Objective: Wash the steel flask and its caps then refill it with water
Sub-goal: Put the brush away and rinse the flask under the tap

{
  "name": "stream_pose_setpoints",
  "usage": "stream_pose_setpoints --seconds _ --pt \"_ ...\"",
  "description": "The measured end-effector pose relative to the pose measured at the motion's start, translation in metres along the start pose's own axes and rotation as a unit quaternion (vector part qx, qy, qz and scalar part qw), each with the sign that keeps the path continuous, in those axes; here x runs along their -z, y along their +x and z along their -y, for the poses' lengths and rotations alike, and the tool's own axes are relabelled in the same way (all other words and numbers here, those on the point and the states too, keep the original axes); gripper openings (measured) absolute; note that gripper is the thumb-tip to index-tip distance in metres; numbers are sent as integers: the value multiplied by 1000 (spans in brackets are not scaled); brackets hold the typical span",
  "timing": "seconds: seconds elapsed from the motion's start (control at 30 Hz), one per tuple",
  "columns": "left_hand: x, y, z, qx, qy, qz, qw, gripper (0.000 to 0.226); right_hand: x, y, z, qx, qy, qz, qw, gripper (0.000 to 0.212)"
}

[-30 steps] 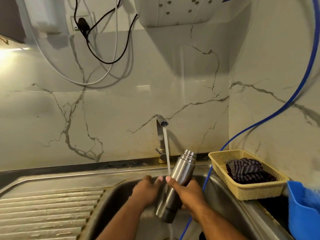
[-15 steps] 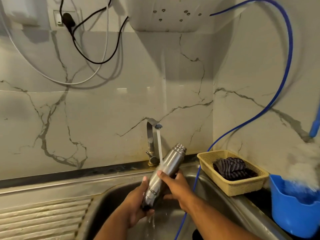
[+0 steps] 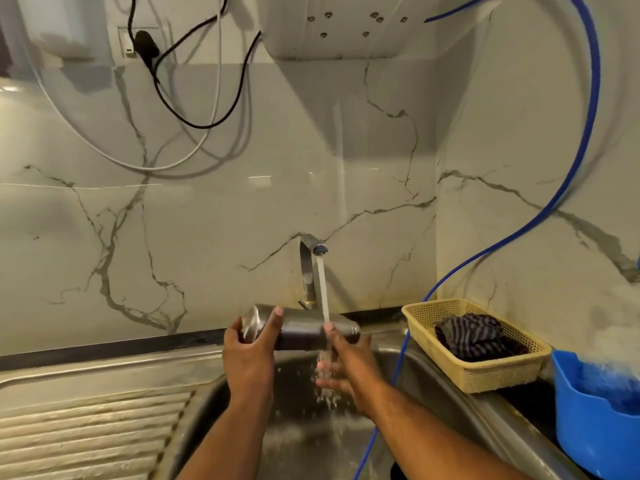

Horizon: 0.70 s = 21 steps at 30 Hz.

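Sideways, steel flask [image 3: 301, 329] under tap [image 3: 310, 268]

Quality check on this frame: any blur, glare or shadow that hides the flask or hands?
Head view: flask, left hand and right hand are sharp; head view: the splash below the right hand smears; head view: a blurred patch above the tub, right edge; head view: warm glare at the left edge, and the white unit shadows the wall.

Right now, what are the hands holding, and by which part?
The steel flask: left hand grips its base end, right hand touches near its neck end.
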State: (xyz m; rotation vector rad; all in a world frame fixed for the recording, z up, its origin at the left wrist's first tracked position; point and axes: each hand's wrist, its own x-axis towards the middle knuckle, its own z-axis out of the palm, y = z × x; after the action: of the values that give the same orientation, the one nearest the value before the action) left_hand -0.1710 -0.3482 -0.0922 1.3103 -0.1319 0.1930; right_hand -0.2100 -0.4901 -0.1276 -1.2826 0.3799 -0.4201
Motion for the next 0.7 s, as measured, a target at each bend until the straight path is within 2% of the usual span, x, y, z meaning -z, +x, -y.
stream_pose_setpoints --seconds 0.03,0.1,0.17,0.27,0.3,0.33,0.4,0.47,0.57,0.7 --pt "-2 -2 -6 -33 15 -1 999 81 1 2 -1 2 -18 -12 1000 105" --pt "-7 -6 -12 -73 29 9 997 75 6 7 -6 37 -140 -15 989 102" --pt "-13 -7 -12 -105 65 42 991 73 13 9 -13 76 -292 -15 953 104" --pt "-23 -6 -7 -132 150 114 973 79 15 8 -20 135 -437 -17 889 105" --pt "-26 -7 -6 -125 162 139 969 81 15 8 -21 155 -447 -17 881 102" --pt "-29 -8 -5 -117 165 157 966 80 14 8 -21 162 -429 -19 888 90" --pt "-32 -9 -6 -110 162 174 965 71 13 6 -23 142 -360 -19 922 52" --pt "-31 -8 -4 -117 164 184 962 57 13 1 -20 107 -328 -7 938 34" --pt "-28 -7 3 -124 216 215 944 46 20 -2 -19 65 -308 11 949 31" --pt "-27 -7 10 -121 234 212 941 52 25 -6 -19 43 -299 32 953 45"
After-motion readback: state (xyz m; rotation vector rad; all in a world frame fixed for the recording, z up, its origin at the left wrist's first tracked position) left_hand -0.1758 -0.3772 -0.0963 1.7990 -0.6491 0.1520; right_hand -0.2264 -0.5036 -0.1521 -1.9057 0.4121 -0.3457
